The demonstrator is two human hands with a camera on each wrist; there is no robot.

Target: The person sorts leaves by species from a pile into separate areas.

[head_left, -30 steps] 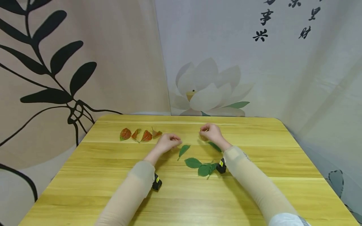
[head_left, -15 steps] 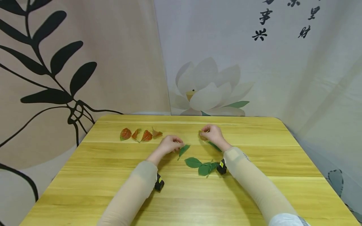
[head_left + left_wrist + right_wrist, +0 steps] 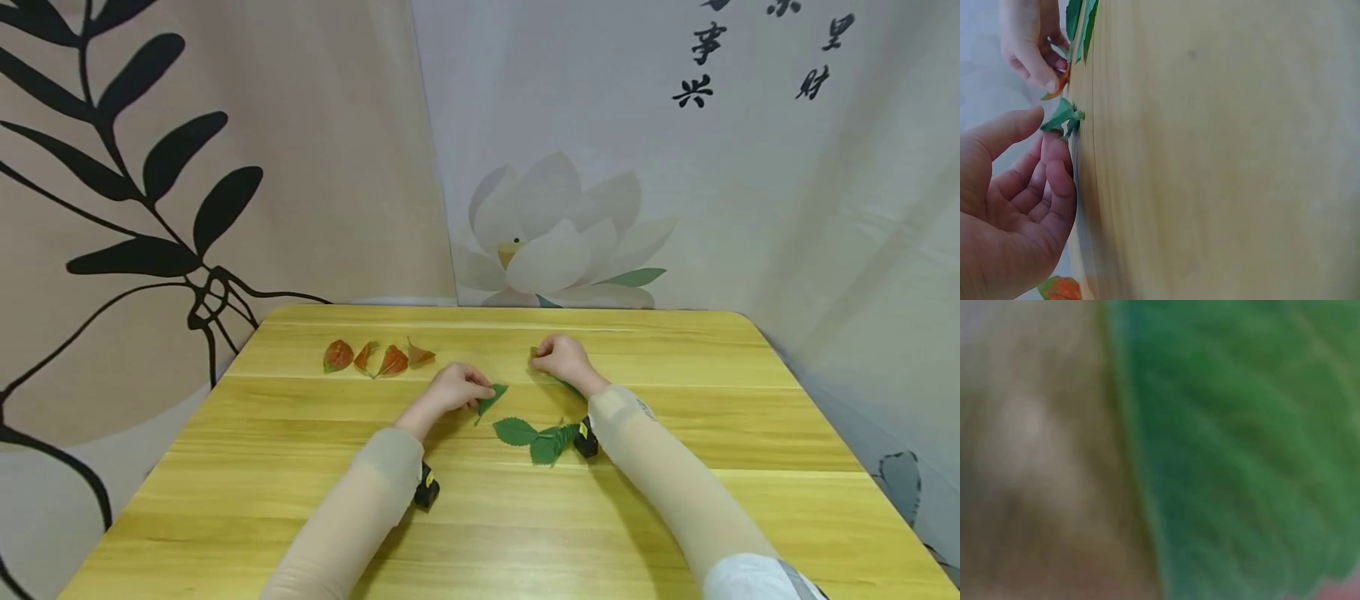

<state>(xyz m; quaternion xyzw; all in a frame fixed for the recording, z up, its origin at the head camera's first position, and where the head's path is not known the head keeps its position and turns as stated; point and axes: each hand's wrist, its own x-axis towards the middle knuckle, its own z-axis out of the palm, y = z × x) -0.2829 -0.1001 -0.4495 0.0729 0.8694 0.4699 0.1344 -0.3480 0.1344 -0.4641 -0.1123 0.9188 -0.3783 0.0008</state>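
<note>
Left wrist view: Green leaf [image 3: 1059, 115] was pinched by left hand [image 3: 1016, 206], orange leaf [image 3: 1058, 92] by right hand [image 3: 1030, 44] at twelve o'clock; pick-up seemed in hand, lifting needed.

Indoor spot, looks like a curtained-off recording corner; can't tell if home or studio. Wood-grain table [image 3: 525, 525] in front, cloth backdrop right behind its far edge. Left hanging [image 3: 337, 167]: beige, big dark plant print [image 3: 185, 152]. Right hanging [image 3: 555, 92]: pale, lotus print [image 3: 555, 237], black Chinese characters [image 3: 693, 92] at far right. Soft folds say fabric. Black boxes [image 3: 426, 492] at both wrists, likely cameras, suggest filming.
</note>
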